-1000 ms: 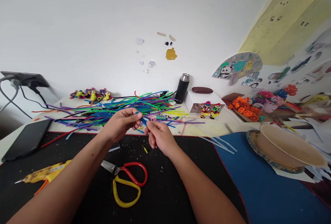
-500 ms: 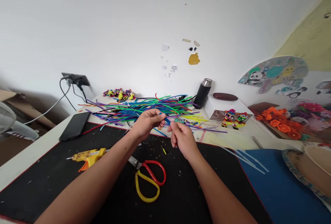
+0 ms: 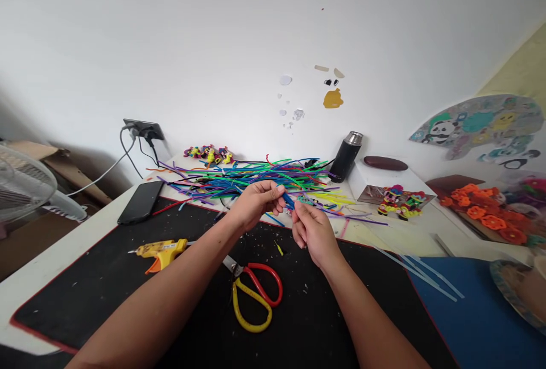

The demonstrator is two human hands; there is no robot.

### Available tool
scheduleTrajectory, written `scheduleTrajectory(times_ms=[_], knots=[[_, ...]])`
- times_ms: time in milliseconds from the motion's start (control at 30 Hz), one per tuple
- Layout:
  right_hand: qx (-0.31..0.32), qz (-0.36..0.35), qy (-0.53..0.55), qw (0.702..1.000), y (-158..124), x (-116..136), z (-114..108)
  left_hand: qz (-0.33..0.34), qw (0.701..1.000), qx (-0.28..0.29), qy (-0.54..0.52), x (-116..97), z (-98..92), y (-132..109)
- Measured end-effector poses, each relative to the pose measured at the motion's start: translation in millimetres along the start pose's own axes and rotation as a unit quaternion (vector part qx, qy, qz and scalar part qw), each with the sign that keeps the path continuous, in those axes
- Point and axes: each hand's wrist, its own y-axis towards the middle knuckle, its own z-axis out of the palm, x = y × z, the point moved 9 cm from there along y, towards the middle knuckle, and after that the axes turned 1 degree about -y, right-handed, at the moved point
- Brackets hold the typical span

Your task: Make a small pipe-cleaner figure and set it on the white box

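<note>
A short blue fuzzy piece (image 3: pixel 289 200) runs between my two hands above the black mat. Its upper left end is pinched in my left hand (image 3: pixel 261 203), thumb against fingers. The other end sits between the thumb and forefinger of my right hand (image 3: pixel 314 231). Behind the hands spreads a pile of coloured pipe cleaners (image 3: pixel 247 178), mostly blue, green and purple. Scissors (image 3: pixel 256 295) with one red and one yellow handle lie on the mat below the hands; my left forearm partly covers a yellow glue gun (image 3: pixel 162 251).
A phone (image 3: pixel 140 202) lies at the left table edge. A black flask (image 3: pixel 346 156) stands by a white box (image 3: pixel 384 178) at the back. Small colourful figures (image 3: pixel 401 201) stand at right, near orange flowers (image 3: pixel 490 212). Clear glue sticks (image 3: pixel 430 278) rest on a blue mat.
The view has turned slightly left, so everything appears further right. More of the blue piece shows between my hands, which still grip it.
</note>
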Motion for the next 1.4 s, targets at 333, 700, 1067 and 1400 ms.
scheduleTrajectory(times_ms=[333,700,1067,1400], knots=[[0.013,0.002,0.004,1.000,-0.9,-0.6,2.8,0.017,1.000,-0.005,0.024,-4.2,1.5,-1.6],[0.016,0.000,-0.020,1.000,-3.2,2.7,7.8,0.041,0.998,-0.034,0.035,-13.9,2.6,-4.4],[-0.100,-0.035,0.084,0.991,5.4,19.4,-29.7,0.061,0.967,-0.012,0.248,-45.9,-3.2,-1.6],[-0.153,-0.044,0.151,0.976,6.7,28.9,-51.6,0.039,0.592,0.145,0.792,20.4,-14.8,52.8]])
